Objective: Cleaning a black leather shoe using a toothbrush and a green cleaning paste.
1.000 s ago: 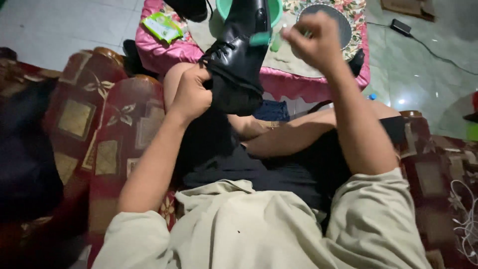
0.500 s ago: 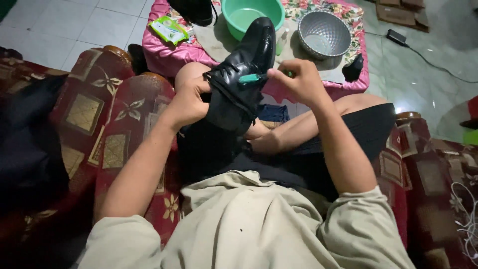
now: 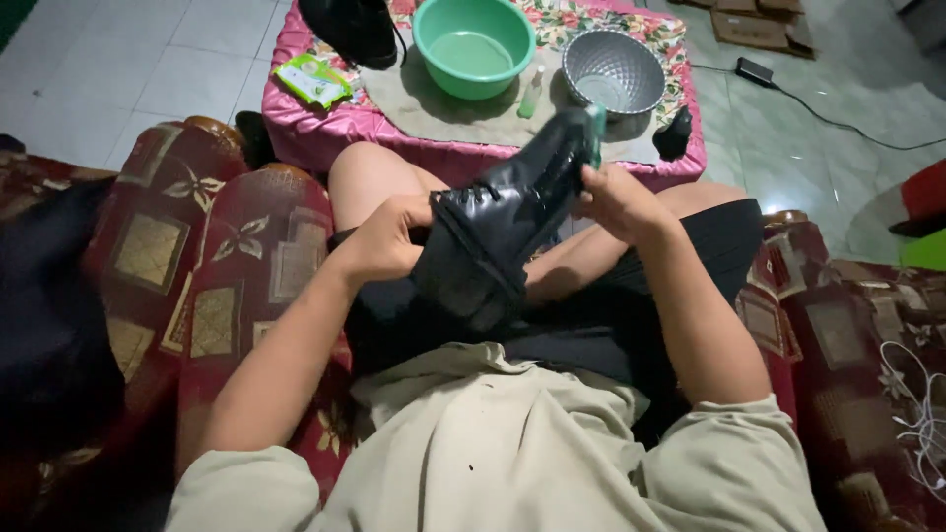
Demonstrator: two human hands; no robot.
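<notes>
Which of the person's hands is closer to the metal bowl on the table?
The right. The right hand holds a green item at the black boot's toe, just below the metal bowl. The left hand grips the boot's ankle end, farther back.

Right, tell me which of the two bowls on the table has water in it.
The green plastic bowl, left of the silver metal bowl, which looks empty.
</notes>
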